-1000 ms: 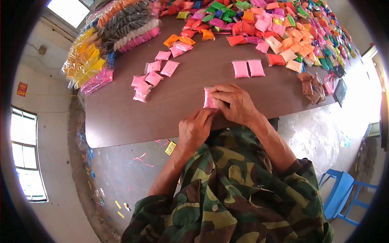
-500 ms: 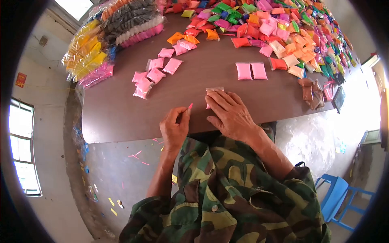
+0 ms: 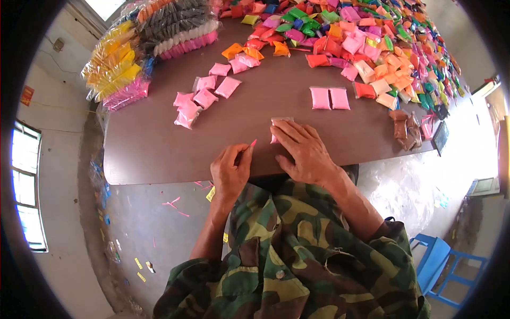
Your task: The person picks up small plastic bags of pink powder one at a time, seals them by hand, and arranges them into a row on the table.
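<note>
Pink packet (image 3: 274, 139), one: flat on the table (image 3: 143, 154), near the middle of the near edge; clear top margin and a strip of the left side exposed, remainder covered.

Right hand (image 3: 304, 150): palm down over that packet, fingers extended and close together, thumb spread toward the near edge; laid over the packet, not clasped round it.

Left hand (image 3: 232, 167): at the near edge, left of the packet and apart from it; thumb and forefinger pinched together on a small pink sliver (image 3: 253, 143), its tip projecting.

Pair of pink packets (image 3: 330, 99): side by side, upright to the near edge, beyond the right hand.

Loose group of pink packets (image 3: 205, 98): left half of the surface, some overlapping, in a slanting run from near the left edge toward the far edge.

Orange packets (image 3: 232, 51): at the far end of that run.

Mixed-colour heap (image 3: 350, 42): along the far edge and down the right side.

Brown packets (image 3: 400, 128): near right corner.

Bagged stacks (image 3: 114, 66), yellow, black, white and pink: far left corner.

Blue stool (image 3: 433, 260): on the floor, beyond the near right corner.
</note>
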### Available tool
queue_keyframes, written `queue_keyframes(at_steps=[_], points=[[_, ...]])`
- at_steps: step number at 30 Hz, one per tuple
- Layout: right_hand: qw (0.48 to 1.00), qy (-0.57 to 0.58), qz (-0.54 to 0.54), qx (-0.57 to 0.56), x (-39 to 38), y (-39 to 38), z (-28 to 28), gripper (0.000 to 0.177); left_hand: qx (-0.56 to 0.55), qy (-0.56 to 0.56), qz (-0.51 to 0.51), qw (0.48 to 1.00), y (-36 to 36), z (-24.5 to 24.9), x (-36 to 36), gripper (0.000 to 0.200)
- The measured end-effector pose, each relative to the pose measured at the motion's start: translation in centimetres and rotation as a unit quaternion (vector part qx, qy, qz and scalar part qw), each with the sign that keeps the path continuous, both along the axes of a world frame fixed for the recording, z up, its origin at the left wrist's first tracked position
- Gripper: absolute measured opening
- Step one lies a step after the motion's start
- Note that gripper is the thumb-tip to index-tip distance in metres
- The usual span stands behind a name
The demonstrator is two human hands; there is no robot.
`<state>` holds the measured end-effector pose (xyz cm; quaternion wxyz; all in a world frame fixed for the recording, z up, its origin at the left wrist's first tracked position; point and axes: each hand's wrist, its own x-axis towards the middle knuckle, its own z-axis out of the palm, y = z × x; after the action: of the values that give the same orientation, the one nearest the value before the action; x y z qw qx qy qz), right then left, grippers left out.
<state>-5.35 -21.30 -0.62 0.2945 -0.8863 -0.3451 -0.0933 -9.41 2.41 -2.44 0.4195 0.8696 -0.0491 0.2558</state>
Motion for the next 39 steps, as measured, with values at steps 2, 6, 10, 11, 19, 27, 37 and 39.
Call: queue_keyframes(at_steps=[2, 6, 10, 11, 19, 27, 37, 39], points=[[1.0, 0.01, -0.009, 0.013, 0.5, -0.1, -0.3, 0.065, 0.007, -0.013, -0.016, 1.0, -1.1, 0.3, -0.3, 0.009], [0.999, 0.011, -0.018, 0.039, 0.7, 0.0, -0.3, 0.065, 0.058, -0.044, -0.063, 0.995, -3.8, 0.5, -0.2, 0.011], [0.998, -0.004, -0.021, 0.066, 1.0, 0.0, -1.2, 0.061, 0.14, -0.042, -0.026, 0.989, -3.7, -0.5, 0.8, 0.015], [0.997, -0.006, -0.026, 0.066, 1.0, 0.1, -1.3, 0.061, 0.16, -0.044, -0.002, 0.986, -3.2, -0.6, 1.1, 0.015], [0.995, -0.01, -0.041, 0.088, 0.8, 0.4, -1.2, 0.058, 0.121, -0.063, -0.032, 0.99, -4.3, 0.6, 0.8, 0.012], [0.995, -0.009, -0.047, 0.087, 0.7, 0.5, -1.5, 0.059, 0.129, -0.032, 0.02, 0.991, -4.4, 0.4, 1.6, 0.011], [0.993, -0.029, -0.046, 0.107, 0.5, 0.4, -1.4, 0.066, 0.017, 0.073, -0.014, 0.997, -5.1, 1.5, 2.3, 0.01], [0.993, -0.037, -0.046, 0.107, 0.7, 0.4, -1.7, 0.066, -0.01, 0.093, -0.033, 0.995, -5.4, 1.5, 2.1, 0.01]])
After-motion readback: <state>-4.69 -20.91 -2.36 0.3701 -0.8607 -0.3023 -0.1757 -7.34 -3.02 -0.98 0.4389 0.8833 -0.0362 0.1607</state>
